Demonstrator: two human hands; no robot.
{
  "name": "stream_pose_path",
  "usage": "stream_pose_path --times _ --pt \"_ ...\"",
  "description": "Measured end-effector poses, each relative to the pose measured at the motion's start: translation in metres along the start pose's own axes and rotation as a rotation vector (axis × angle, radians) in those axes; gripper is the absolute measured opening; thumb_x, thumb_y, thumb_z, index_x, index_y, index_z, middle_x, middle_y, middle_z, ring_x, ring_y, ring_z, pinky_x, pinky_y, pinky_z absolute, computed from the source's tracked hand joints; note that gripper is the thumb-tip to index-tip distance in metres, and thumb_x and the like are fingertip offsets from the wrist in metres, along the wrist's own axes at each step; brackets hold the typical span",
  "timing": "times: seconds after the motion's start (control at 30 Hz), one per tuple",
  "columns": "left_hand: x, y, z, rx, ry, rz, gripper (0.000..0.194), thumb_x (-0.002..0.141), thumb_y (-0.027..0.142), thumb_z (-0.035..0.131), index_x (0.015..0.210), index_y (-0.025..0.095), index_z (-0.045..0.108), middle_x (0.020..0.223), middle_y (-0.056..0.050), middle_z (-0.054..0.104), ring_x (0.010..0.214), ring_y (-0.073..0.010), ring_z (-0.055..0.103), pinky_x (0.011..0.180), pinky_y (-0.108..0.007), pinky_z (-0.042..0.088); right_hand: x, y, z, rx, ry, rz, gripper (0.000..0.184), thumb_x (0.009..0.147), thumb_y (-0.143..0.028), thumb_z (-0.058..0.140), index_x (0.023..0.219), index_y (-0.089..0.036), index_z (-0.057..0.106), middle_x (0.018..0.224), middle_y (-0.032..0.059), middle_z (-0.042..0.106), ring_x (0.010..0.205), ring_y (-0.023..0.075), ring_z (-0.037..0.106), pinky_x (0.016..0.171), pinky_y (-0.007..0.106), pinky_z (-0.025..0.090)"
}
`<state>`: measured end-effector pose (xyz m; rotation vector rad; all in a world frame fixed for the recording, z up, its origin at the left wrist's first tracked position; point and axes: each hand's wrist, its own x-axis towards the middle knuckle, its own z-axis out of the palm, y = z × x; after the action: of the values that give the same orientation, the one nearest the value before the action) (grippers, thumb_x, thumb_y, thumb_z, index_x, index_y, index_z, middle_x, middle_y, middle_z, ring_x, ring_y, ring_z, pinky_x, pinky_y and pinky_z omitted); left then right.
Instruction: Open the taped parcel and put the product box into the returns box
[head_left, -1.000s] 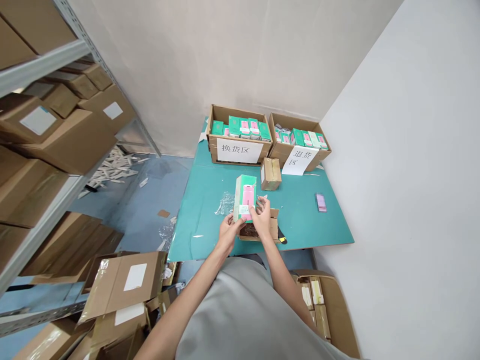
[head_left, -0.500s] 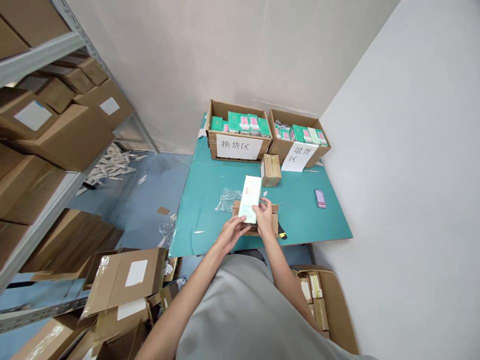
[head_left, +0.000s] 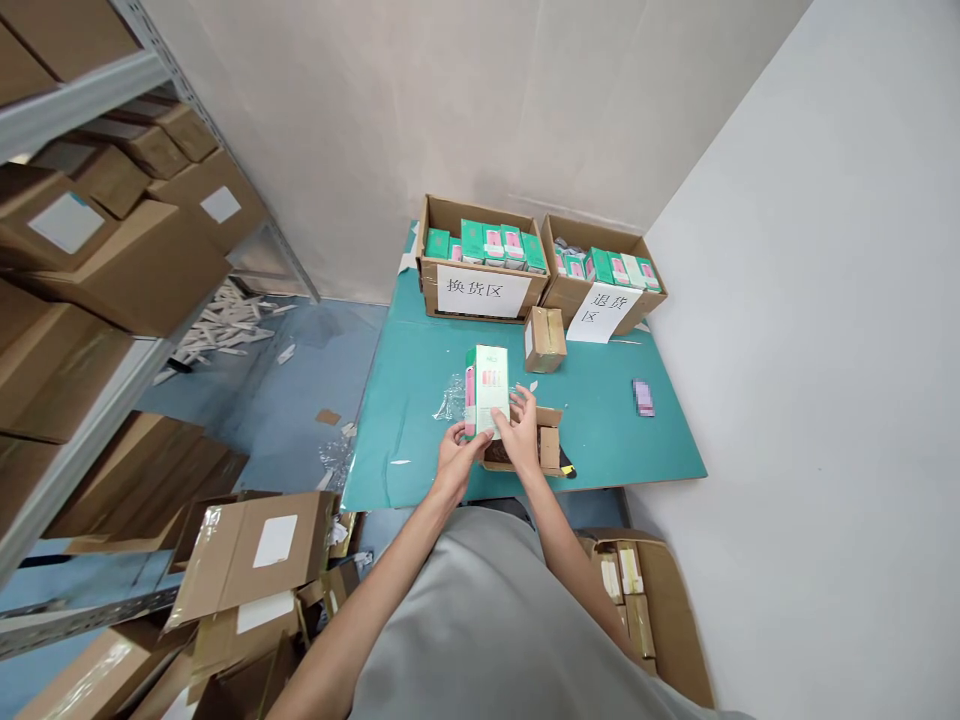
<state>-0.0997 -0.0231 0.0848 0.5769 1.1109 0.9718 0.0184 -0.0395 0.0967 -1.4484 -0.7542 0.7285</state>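
Note:
Both hands hold a tall green and pink product box [head_left: 487, 385] upright over the teal table [head_left: 615, 440]. My left hand [head_left: 456, 455] grips its lower left corner. My right hand [head_left: 517, 430] clasps its lower right side. Just under my hands sits a small open cardboard box [head_left: 546, 445] with dark contents.
At the table's back stand two labelled cartons [head_left: 480, 290] [head_left: 600, 300] full of similar green boxes. A small sealed carton [head_left: 545, 338], clear plastic wrap [head_left: 450, 400], a purple item [head_left: 643, 396] and a dark tool [head_left: 566, 470] lie on the table. Shelves with cartons [head_left: 112, 250] rise at left; cartons cover the floor.
The product box has been turned in my hands: first its green and pink front, then a pale side, now a pale face with a pink edge. The hands stayed over the open carton.

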Motion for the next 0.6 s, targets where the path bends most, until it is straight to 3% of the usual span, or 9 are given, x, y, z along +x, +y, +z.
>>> stream_pose_path --times 0.1,0.17,0.27,0.4,0.5,0.6 --pt "0.001 -0.004 0.002 0.138 0.052 0.139 0.065 0.058 0.020 0.101 0.111 0.021 0.064 0.120 -0.009 0.073 0.117 -0.0262 0.074 0.100 -0.037 0.063 -0.001 -0.002 0.007 -0.066 -0.002 -0.022 0.078 0.082 -0.043 0.087 0.150 -0.024 0.054 0.147 0.0163 0.069 0.129 0.0308 0.073 0.110 0.046 0.062" --pt "0.000 -0.004 0.003 0.162 0.021 0.190 0.072 0.054 0.020 0.102 0.113 0.023 0.062 0.126 -0.010 0.072 0.124 -0.0286 0.072 0.097 -0.036 0.064 0.002 -0.001 0.006 -0.073 0.030 -0.016 0.079 0.081 -0.040 0.086 0.150 -0.024 0.053 0.143 0.0155 0.072 0.123 0.0302 0.075 0.106 0.045 0.064" --pt "-0.001 0.001 0.001 0.058 -0.075 0.047 0.073 0.057 0.025 0.104 0.117 0.023 0.063 0.132 -0.011 0.074 0.121 -0.0274 0.074 0.098 -0.039 0.067 0.009 0.005 0.000 0.023 0.041 0.045 0.073 0.084 -0.041 0.080 0.149 -0.024 0.051 0.135 0.0148 0.076 0.118 0.0302 0.078 0.100 0.045 0.066" --pt "0.003 0.008 -0.007 -0.178 -0.202 -0.258 0.056 0.067 0.030 0.103 0.110 0.022 0.068 0.117 -0.010 0.082 0.104 -0.0247 0.079 0.101 -0.048 0.069 0.015 0.016 -0.010 0.171 0.037 0.134 0.070 0.084 -0.042 0.079 0.144 -0.025 0.049 0.125 0.0134 0.081 0.114 0.0320 0.081 0.097 0.048 0.068" --pt "0.006 0.010 -0.010 -0.189 -0.258 -0.268 0.043 0.068 0.027 0.102 0.100 0.019 0.075 0.114 -0.010 0.085 0.103 -0.0237 0.080 0.104 -0.043 0.068 0.014 0.021 -0.012 0.208 0.025 0.150 0.067 0.085 -0.043 0.080 0.142 -0.026 0.051 0.121 0.0128 0.083 0.114 0.0328 0.081 0.097 0.050 0.069" --pt "0.008 0.008 -0.009 -0.146 -0.224 -0.223 0.044 0.066 0.027 0.103 0.101 0.018 0.078 0.115 -0.011 0.085 0.102 -0.0241 0.080 0.105 -0.042 0.067 0.013 0.018 -0.012 0.166 -0.007 0.115 0.068 0.087 -0.046 0.080 0.146 -0.025 0.054 0.135 0.0156 0.079 0.127 0.0334 0.077 0.105 0.052 0.066"
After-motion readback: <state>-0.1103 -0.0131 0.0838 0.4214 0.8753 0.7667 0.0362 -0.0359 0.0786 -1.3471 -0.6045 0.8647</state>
